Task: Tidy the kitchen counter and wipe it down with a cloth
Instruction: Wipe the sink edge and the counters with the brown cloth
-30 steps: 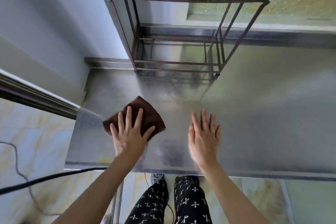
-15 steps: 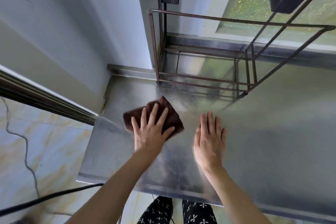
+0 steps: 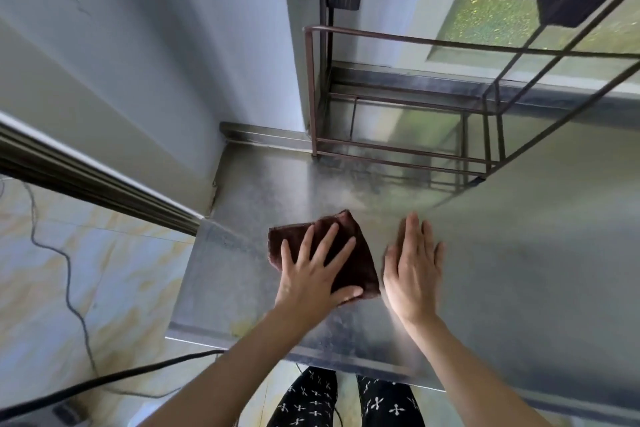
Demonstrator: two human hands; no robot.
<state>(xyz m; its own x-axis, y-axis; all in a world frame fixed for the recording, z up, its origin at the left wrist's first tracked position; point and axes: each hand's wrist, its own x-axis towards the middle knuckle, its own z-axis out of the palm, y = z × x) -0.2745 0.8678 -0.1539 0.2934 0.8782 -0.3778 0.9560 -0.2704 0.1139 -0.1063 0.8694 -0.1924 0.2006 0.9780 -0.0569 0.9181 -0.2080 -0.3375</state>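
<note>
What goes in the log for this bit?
step: wiping | left hand: flat on brown cloth | right hand: flat on counter

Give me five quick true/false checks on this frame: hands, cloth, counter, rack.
1. The left hand presses flat on the brown cloth. True.
2. The right hand grips a corner of the cloth. False: its fingers are straight and it lies beside the cloth, not holding it.
3. The cloth lies on the steel counter. True.
4. The wire rack at the back of the counter is full of dishes. False: no dishes show in it.
5. The cloth is white. False: it is dark brown.
</note>
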